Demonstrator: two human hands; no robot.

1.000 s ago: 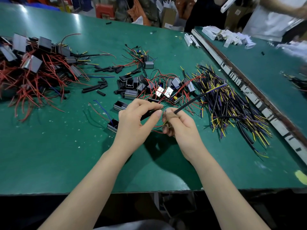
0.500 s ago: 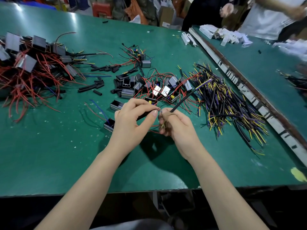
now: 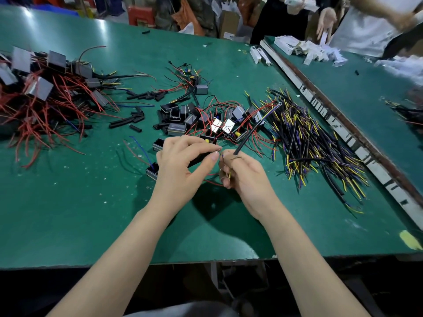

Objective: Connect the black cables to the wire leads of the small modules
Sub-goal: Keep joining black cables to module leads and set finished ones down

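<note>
While left hand (image 3: 183,161) pinches module (image 3: 201,157), right hand (image 3: 242,172) pinches black cable (image 3: 248,136) alongside.

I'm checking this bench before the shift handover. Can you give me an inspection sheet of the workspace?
Surface: green bench mat, with small white specks.
Job's things: small grey box modules with red leads heaped at centre; a larger tangled heap of modules at far left.
Clutter: short black sleeve pieces; white plastic parts on the neighbouring bench.
Grippers: left hand grips a dark module; right hand pinches a black cable.
Cables: pile of black cables with yellow and purple ends at right.
Surroundings: another person's hand; cardboard boxes.
</note>
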